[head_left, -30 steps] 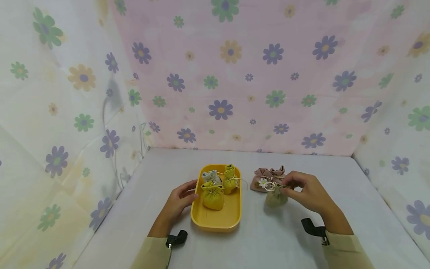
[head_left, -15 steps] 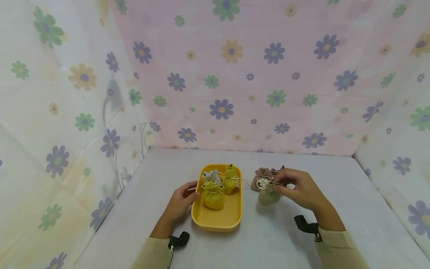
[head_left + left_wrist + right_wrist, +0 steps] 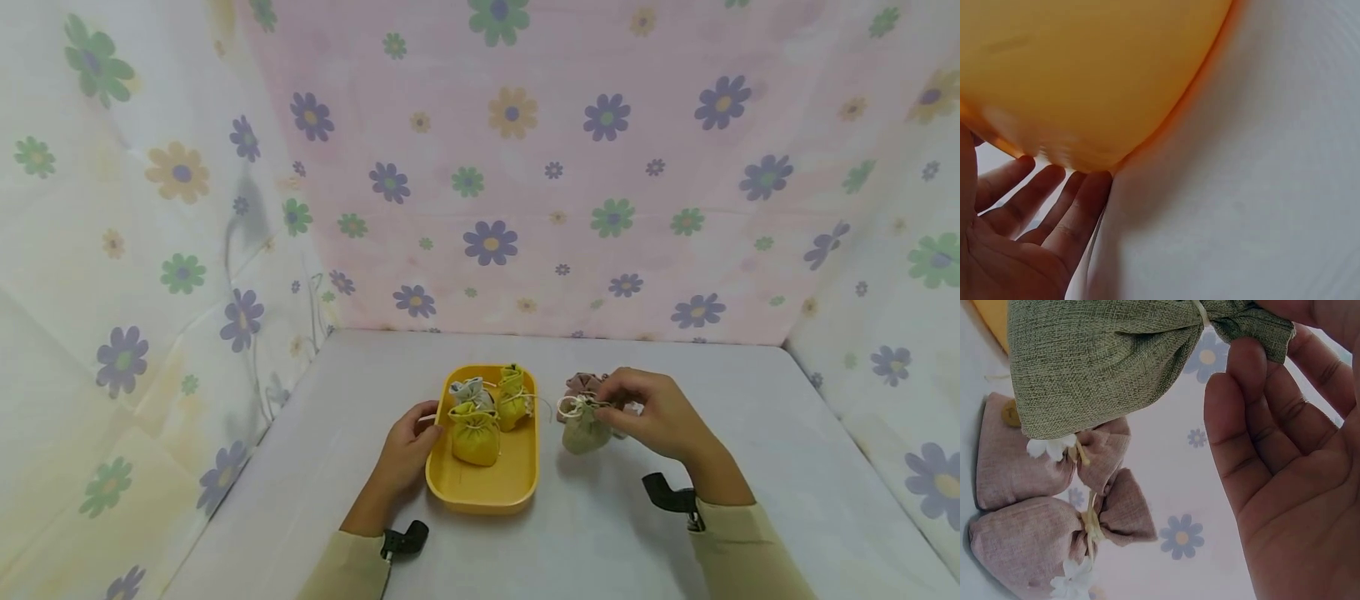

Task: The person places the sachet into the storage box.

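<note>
My right hand point(image 3: 656, 417) pinches a green drawstring pouch point(image 3: 585, 433) by its gathered neck. In the right wrist view this woven pouch point(image 3: 1104, 369) hangs with its round body to the left of the fingertips. Beyond it, two dusty-pink pouches point(image 3: 1025, 534) with white flowers lie side by side, partly hidden behind hand and pouch in the head view. At the yellow tray point(image 3: 483, 493), my left hand point(image 3: 405, 446) touches the left side. The left wrist view has its nearly straight fingers point(image 3: 1079, 212) against the outer wall.
Grouped in the upper part of the tray are two yellow pouches point(image 3: 476, 443) and a whitish pouch point(image 3: 470, 392). A white surface point(image 3: 540, 558) carries everything, and flower-print cloth point(image 3: 555, 200) encloses its back and sides.
My right hand has moved left with the green pouch, toward the tray, passing in front of the pink pouches. The left hand stays at the tray's side.
</note>
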`<control>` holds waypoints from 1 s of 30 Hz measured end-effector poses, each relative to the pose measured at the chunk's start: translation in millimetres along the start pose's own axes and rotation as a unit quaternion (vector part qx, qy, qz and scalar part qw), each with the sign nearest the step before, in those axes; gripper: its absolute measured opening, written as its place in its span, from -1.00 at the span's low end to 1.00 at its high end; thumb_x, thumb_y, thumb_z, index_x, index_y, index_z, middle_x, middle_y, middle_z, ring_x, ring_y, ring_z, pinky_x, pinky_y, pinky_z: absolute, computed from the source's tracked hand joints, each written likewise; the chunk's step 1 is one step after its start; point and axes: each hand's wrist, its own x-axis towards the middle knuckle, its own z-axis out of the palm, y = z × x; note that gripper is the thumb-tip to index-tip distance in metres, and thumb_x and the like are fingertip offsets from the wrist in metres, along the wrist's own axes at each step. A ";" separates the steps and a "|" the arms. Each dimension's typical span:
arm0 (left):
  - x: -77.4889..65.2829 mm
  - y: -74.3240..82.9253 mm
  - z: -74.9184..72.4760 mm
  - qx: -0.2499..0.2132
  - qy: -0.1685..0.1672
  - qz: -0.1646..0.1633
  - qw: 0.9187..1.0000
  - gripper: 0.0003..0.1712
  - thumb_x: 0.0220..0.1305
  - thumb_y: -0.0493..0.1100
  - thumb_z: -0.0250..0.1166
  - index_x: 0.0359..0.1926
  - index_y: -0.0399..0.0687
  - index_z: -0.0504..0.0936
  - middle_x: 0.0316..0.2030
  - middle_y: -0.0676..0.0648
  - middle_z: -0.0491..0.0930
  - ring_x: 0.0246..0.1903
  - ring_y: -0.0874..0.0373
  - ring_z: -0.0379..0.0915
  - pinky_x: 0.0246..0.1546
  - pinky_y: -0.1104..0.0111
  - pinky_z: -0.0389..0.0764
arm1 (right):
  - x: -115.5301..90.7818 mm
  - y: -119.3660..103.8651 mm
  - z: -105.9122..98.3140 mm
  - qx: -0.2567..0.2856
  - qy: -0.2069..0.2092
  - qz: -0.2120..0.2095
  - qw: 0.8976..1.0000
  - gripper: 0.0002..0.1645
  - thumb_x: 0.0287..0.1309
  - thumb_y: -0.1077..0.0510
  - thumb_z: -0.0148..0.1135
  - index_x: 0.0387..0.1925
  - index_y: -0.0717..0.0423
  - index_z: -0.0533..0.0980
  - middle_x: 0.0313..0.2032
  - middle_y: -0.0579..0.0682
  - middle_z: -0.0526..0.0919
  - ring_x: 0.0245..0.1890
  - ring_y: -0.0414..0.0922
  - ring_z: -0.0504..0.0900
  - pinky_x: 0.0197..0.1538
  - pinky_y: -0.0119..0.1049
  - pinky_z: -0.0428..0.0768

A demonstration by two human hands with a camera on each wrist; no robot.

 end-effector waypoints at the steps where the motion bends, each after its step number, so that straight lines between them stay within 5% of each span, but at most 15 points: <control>1: 0.6 -0.1 0.2 0.002 0.002 0.002 1.000 -0.52 0.46 -0.10 0.20 0.35 0.03 0.50 0.32 -0.04 0.54 0.28 -0.01 0.54 0.24 0.13 0.64 | 1.5 -1.2 0.4 0.001 0.000 -0.001 1.000 -0.76 0.19 0.24 0.47 -0.26 -0.21 0.64 -0.28 -0.22 0.67 -0.33 -0.20 0.63 -0.24 -0.32 0.70; 8: 4.8 -0.6 -0.3 -0.008 -0.002 -0.007 1.000 -0.53 0.45 -0.07 0.23 0.33 0.09 0.54 0.30 0.00 0.55 0.26 0.01 0.57 0.23 0.17 0.65 | 12.5 -7.3 3.1 0.008 -0.003 -0.014 1.000 -0.75 0.18 0.21 0.48 -0.25 -0.25 0.66 -0.26 -0.24 0.70 -0.33 -0.21 0.61 -0.30 -0.30 0.67; 17: 3.8 -2.2 -13.9 -0.099 -0.054 -0.069 0.991 -0.42 0.30 0.11 0.43 0.32 0.27 0.58 0.36 0.11 0.51 0.33 0.05 0.51 0.16 0.21 0.69 | 26.5 -13.4 12.0 0.037 -0.018 -0.015 0.999 -0.80 0.20 0.20 0.48 -0.23 -0.20 0.68 -0.21 -0.23 0.73 -0.29 -0.19 0.66 -0.28 -0.32 0.71; 30: 4.9 2.8 -12.7 -0.154 -0.080 -0.039 0.984 -0.29 0.39 -0.21 0.32 0.50 0.27 0.37 0.50 0.11 0.32 0.45 0.04 0.35 0.23 0.31 0.61 | 40.2 -20.8 28.6 0.070 -0.039 -0.030 0.996 -0.83 0.20 0.19 0.48 -0.23 -0.14 0.67 -0.24 -0.16 0.71 -0.28 -0.15 0.66 -0.16 -0.28 0.74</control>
